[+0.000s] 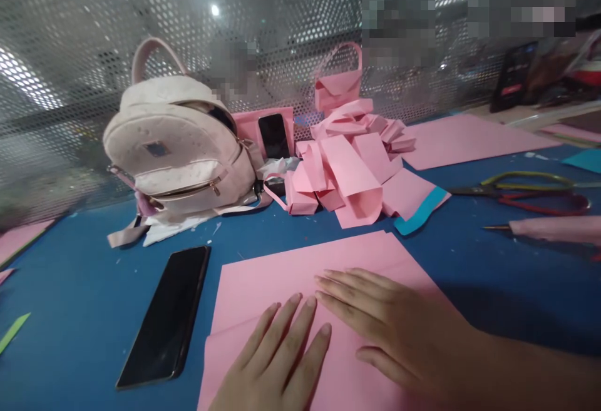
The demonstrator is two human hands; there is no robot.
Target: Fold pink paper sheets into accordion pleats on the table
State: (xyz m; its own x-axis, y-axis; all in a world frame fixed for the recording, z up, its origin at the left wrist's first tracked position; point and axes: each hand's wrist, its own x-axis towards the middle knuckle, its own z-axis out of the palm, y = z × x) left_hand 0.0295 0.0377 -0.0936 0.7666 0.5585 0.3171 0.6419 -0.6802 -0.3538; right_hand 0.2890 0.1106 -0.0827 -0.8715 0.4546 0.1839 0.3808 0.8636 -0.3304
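Observation:
Pink paper [263, 279] lies on the blue tabletop in front of me, with a crease or overlapping edge across it. My left hand [277, 361] rests on its lower part, palm down and fingers extended. From the right, my right hand [380, 323] lies flat on the same paper, fingers stretched toward the left hand and thumb apart. Both hands touch the paper and hold nothing. Whether this is one sheet or several stacked cannot be made out.
A black phone [164, 317] lies left of the paper. Behind stand a pale pink backpack [183, 148] and a heap of folded pink paper pieces [347, 161]. Scissors [530, 191] and a pointed tool with a pink-wrapped handle [554, 228] lie at right. A perforated metal panel [291, 10] backs the table.

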